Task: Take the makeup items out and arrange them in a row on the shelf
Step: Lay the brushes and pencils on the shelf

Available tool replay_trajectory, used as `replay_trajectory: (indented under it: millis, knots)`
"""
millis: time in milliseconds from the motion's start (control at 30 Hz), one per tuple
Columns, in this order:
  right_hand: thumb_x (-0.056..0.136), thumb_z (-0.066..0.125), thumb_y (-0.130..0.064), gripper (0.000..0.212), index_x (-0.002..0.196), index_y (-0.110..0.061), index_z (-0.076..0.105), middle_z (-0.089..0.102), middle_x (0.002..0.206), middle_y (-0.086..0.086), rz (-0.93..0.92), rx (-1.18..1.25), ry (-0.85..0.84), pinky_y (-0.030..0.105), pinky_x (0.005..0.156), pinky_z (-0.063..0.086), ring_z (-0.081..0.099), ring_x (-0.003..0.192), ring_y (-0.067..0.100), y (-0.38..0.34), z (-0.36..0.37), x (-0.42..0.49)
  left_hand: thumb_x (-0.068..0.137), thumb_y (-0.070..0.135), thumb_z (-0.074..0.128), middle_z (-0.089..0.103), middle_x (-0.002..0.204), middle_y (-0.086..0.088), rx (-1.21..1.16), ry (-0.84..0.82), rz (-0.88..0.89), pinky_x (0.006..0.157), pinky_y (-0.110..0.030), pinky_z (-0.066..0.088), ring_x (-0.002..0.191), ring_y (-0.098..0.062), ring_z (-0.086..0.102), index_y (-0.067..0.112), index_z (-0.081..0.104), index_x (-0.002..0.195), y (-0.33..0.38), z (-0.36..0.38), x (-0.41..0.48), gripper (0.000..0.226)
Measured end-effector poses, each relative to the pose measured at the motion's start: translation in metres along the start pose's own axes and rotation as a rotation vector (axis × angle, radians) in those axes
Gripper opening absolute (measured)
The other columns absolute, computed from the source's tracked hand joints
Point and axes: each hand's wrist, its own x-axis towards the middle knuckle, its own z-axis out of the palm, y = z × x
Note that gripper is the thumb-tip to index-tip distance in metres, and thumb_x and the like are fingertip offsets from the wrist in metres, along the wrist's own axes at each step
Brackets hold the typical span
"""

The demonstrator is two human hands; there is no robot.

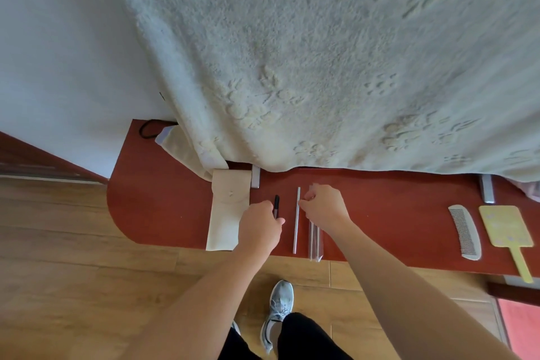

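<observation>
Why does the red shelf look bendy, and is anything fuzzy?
Head view: the wide lens bows the red shelf and wood floor; the right hand shows smeared fingertips, likely motion blur; the left hand, gripping the black pencil, looks sharper; light is soft and even, no glare.

Fairly bright, soft, even daylight; source probably off to the left, hard to say. No hard shadows, only faint ones under the left hand (258,226) and right hand (324,207) on the red shelf (157,199). No glare, just a mild sheen on the wood floor (58,242). Strong fisheye: shelf edge and floor planks bow toward the corners. Right-hand fingers (309,199) smeared by motion blur. Blanket (321,52) texture sharp mid-frame, softer at the top edge. Wall (58,38) reads bluish.
</observation>
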Motion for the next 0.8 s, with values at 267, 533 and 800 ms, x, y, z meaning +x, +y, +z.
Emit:
replay_trajectory:
  millis: [267, 533, 800]
  knots:
    - [0.078, 0.069, -0.021, 0.03, 0.058, -0.012, 0.048, 0.053, 0.058, 0.002, 0.048, -0.102, 0.018, 0.023, 0.044, 0.032, 0.053, 0.054, 0.019, -0.02, 0.011, 0.003, 0.087, 0.049, 0.068, 0.071, 0.106, -0.002, -0.068, 0.052, 0.006, 0.079, -0.027, 0.055, 0.095, -0.018, 0.068, 0.016, 0.061, 0.124, -0.009, -0.004, 0.005, 0.05]
    - [0.073, 0.065, -0.015, 0.019, 0.061, -0.009, 0.053, 0.056, 0.058, 0.004, 0.089, -0.041, 0.011, 0.02, 0.041, 0.034, 0.055, 0.051, 0.02, -0.039, 0.011, -0.001, 0.087, 0.043, 0.069, 0.07, 0.086, 0.006, -0.196, 0.13, 0.018, 0.08, -0.024, 0.052, 0.087, -0.011, 0.064, 0.017, 0.065, 0.122, -0.015, -0.041, 0.007, 0.043]
    - [0.078, 0.067, -0.01, 0.007, 0.073, -0.007, 0.07, 0.071, 0.06, 0.01, 0.029, 0.394, 0.023, 0.033, 0.064, 0.06, 0.063, 0.051, 0.015, -0.072, -0.027, -0.031, 0.083, 0.035, 0.073, 0.075, 0.088, -0.007, -0.541, -0.224, 0.008, 0.086, -0.041, 0.058, 0.084, -0.023, 0.071, 0.016, 0.074, 0.095, -0.002, -0.063, 0.001, 0.022]
